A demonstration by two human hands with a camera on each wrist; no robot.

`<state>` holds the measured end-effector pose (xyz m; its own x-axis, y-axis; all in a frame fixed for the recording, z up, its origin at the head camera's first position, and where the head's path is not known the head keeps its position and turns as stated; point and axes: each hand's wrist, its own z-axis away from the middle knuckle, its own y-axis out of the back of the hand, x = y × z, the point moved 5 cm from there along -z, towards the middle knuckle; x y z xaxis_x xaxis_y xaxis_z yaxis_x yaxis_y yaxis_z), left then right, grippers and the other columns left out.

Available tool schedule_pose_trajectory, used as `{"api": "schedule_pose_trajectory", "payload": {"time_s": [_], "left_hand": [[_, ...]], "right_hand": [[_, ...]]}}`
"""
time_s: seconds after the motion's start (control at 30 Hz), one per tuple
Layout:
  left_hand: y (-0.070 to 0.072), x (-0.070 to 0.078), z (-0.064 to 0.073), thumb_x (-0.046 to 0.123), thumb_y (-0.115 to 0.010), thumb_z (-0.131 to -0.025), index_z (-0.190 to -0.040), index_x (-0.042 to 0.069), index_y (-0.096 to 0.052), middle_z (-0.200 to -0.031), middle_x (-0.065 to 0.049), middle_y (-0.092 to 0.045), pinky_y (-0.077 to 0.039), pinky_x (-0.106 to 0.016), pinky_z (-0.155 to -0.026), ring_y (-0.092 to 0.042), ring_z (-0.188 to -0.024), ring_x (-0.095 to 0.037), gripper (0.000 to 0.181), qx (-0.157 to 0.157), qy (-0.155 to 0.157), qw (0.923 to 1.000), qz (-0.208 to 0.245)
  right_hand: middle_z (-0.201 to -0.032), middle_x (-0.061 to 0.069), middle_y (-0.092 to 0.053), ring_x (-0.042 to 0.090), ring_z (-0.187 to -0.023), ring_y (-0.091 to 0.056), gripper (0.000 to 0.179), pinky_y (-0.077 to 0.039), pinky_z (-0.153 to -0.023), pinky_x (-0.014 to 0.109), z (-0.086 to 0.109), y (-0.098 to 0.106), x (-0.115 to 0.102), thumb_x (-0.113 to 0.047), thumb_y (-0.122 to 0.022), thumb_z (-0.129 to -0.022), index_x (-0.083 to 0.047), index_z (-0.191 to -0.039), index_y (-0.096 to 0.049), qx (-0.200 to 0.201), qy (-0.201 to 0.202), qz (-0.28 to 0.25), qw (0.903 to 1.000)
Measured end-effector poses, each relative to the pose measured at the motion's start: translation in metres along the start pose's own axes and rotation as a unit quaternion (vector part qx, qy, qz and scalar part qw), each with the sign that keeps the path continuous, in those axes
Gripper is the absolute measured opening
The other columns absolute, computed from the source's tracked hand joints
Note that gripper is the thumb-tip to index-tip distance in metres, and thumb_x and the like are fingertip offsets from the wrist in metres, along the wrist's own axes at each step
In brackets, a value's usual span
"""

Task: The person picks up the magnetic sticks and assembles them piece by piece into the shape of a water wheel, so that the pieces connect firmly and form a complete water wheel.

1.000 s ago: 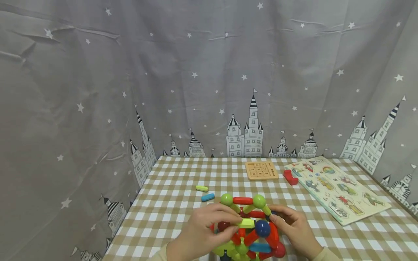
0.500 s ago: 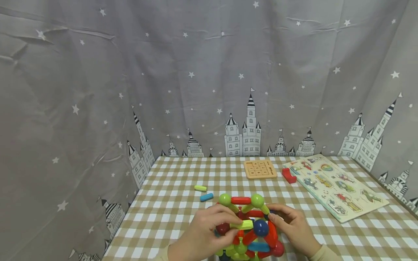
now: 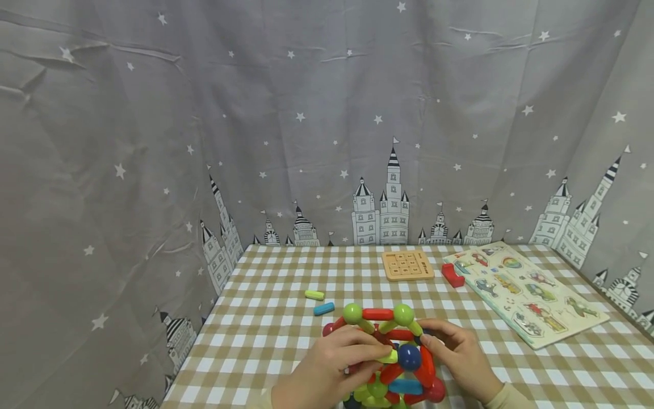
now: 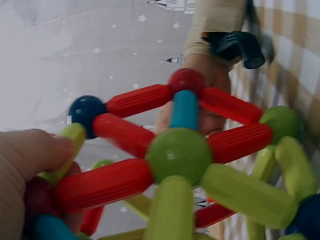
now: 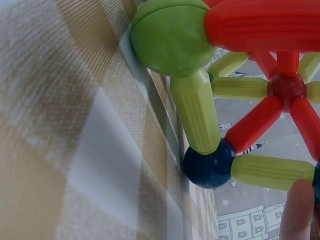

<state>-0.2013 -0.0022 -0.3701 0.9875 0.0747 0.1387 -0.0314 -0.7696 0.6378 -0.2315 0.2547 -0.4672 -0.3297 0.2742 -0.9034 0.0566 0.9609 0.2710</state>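
A ball-and-rod building toy (image 3: 378, 314) of red, green, blue and navy pieces stands at the table's near side. My left hand (image 3: 329, 363) pinches a yellow-green rod (image 3: 391, 357) between thumb and fingers. The rod's right end meets a navy ball (image 3: 409, 358); the left wrist view also shows this rod (image 4: 73, 141) beside a navy ball (image 4: 87, 112). At the toy's right side, my right hand (image 3: 462, 359) grips the frame near another navy ball. One right fingertip (image 5: 298, 205) touches a yellow-green rod (image 5: 270, 171) in the right wrist view. My left hand hides part of the toy.
On the checked tablecloth (image 3: 276, 267), a loose yellow-green rod (image 3: 314, 295) and a blue rod (image 3: 324, 308) lie behind the toy. Farther back are a wooden number puzzle (image 3: 407, 266), a red notched block (image 3: 452, 275) and a picture puzzle board (image 3: 526, 292). A grey curtain hangs behind.
My left hand has shifted a little right, and its fingers now cover more of the yellow-green rod. A red ball at the toy's left has come into view. The right hand keeps its place.
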Motion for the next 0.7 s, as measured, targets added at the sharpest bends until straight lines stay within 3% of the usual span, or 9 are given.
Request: {"api": "schedule_pose_trajectory", "payload": {"time_s": [0.2, 0.27, 0.33, 0.4, 0.5, 0.57, 0.6, 0.63, 0.7], "left_hand": [[0.002, -0.002, -0.001, 0.012, -0.081, -0.090, -0.123, 0.016, -0.073, -0.116, 0.005, -0.073, -0.051, -0.013, -0.094, -0.065, -0.109, -0.006, 0.035, -0.005, 0.014, 0.9998, 0.009], [0.009, -0.010, 0.000, 0.013, -0.078, -0.092, -0.121, 0.015, -0.073, -0.114, 0.003, -0.075, -0.053, -0.015, -0.091, -0.067, -0.105, -0.007, 0.030, 0.024, 0.024, 0.9993, 0.013], [0.022, -0.030, 0.005, 0.009, -0.074, -0.093, -0.116, 0.011, -0.075, -0.109, -0.001, -0.077, -0.056, -0.018, -0.085, -0.070, -0.097, -0.010, 0.023, 0.087, 0.044, 0.9952, -0.002], [0.036, -0.064, 0.018, 0.005, -0.072, -0.093, -0.109, 0.009, -0.076, -0.100, -0.003, -0.078, -0.057, -0.019, -0.075, -0.070, -0.084, -0.011, 0.017, 0.167, 0.117, 0.9785, -0.031], [0.045, -0.126, 0.052, 0.008, -0.071, -0.095, -0.106, 0.010, -0.075, -0.097, -0.001, -0.077, -0.055, -0.020, -0.071, -0.068, -0.080, -0.010, 0.013, 0.203, 0.304, 0.9292, -0.057], [0.037, -0.161, 0.078, 0.014, -0.074, -0.095, -0.110, 0.011, -0.075, -0.102, -0.001, -0.076, -0.056, -0.023, -0.074, -0.068, -0.086, -0.010, 0.015, 0.159, 0.412, 0.8956, -0.053], [0.030, -0.174, 0.090, 0.016, -0.075, -0.095, -0.113, 0.013, -0.074, -0.106, -0.001, -0.076, -0.057, -0.026, -0.077, -0.068, -0.091, -0.012, 0.019, 0.127, 0.443, 0.8860, -0.048], [0.022, -0.183, 0.099, 0.017, -0.076, -0.094, -0.116, 0.013, -0.073, -0.111, -0.003, -0.075, -0.058, -0.030, -0.080, -0.070, -0.096, -0.015, 0.022, 0.095, 0.461, 0.8814, -0.037], [0.006, -0.193, 0.111, 0.018, -0.077, -0.093, -0.122, 0.014, -0.072, -0.118, -0.006, -0.074, -0.060, -0.038, -0.086, -0.072, -0.102, -0.020, 0.029, 0.040, 0.468, 0.8828, -0.021]], "right_hand": [[-0.119, 0.004, -0.075, 0.010, -0.108, -0.069, 0.023, -0.056, -0.092, 0.023, -0.001, 0.001, 0.000, -0.015, -0.067, -0.100, -0.007, -0.121, -0.072, 0.000, -0.010, 0.004, 0.9999], [-0.119, 0.004, -0.075, 0.010, -0.108, -0.069, 0.022, -0.056, -0.092, 0.022, -0.002, 0.001, 0.000, -0.016, -0.067, -0.100, -0.007, -0.121, -0.072, 0.001, -0.010, 0.006, 0.9999], [-0.118, 0.004, -0.075, 0.010, -0.108, -0.069, 0.022, -0.055, -0.092, 0.022, -0.002, 0.001, -0.001, -0.016, -0.067, -0.100, -0.008, -0.120, -0.072, 0.002, -0.008, 0.008, 0.9999], [-0.119, 0.004, -0.075, 0.010, -0.108, -0.069, 0.022, -0.056, -0.092, 0.022, -0.002, 0.001, -0.001, -0.015, -0.068, -0.100, -0.008, -0.120, -0.072, 0.003, -0.004, 0.007, 1.0000], [-0.119, 0.004, -0.075, 0.011, -0.108, -0.069, 0.022, -0.056, -0.091, 0.023, -0.002, 0.001, -0.001, -0.014, -0.068, -0.100, -0.007, -0.120, -0.072, 0.002, -0.004, 0.001, 1.0000], [-0.118, 0.004, -0.075, 0.012, -0.106, -0.069, 0.022, -0.057, -0.090, 0.024, -0.002, 0.000, 0.000, -0.014, -0.068, -0.100, -0.006, -0.121, -0.072, 0.002, -0.008, -0.004, 1.0000], [-0.118, 0.004, -0.075, 0.012, -0.106, -0.069, 0.023, -0.057, -0.090, 0.024, -0.002, 0.000, 0.000, -0.014, -0.067, -0.100, -0.006, -0.121, -0.072, 0.001, -0.009, -0.005, 0.9999], [-0.117, 0.004, -0.075, 0.013, -0.106, -0.069, 0.023, -0.057, -0.090, 0.024, -0.001, 0.000, 0.001, -0.014, -0.067, -0.100, -0.006, -0.121, -0.072, 0.001, -0.010, -0.007, 0.9999], [-0.117, 0.004, -0.075, 0.013, -0.105, -0.069, 0.023, -0.057, -0.090, 0.024, 0.000, 0.001, 0.001, -0.014, -0.066, -0.101, -0.005, -0.121, -0.071, 0.001, -0.008, -0.008, 0.9999]]}}
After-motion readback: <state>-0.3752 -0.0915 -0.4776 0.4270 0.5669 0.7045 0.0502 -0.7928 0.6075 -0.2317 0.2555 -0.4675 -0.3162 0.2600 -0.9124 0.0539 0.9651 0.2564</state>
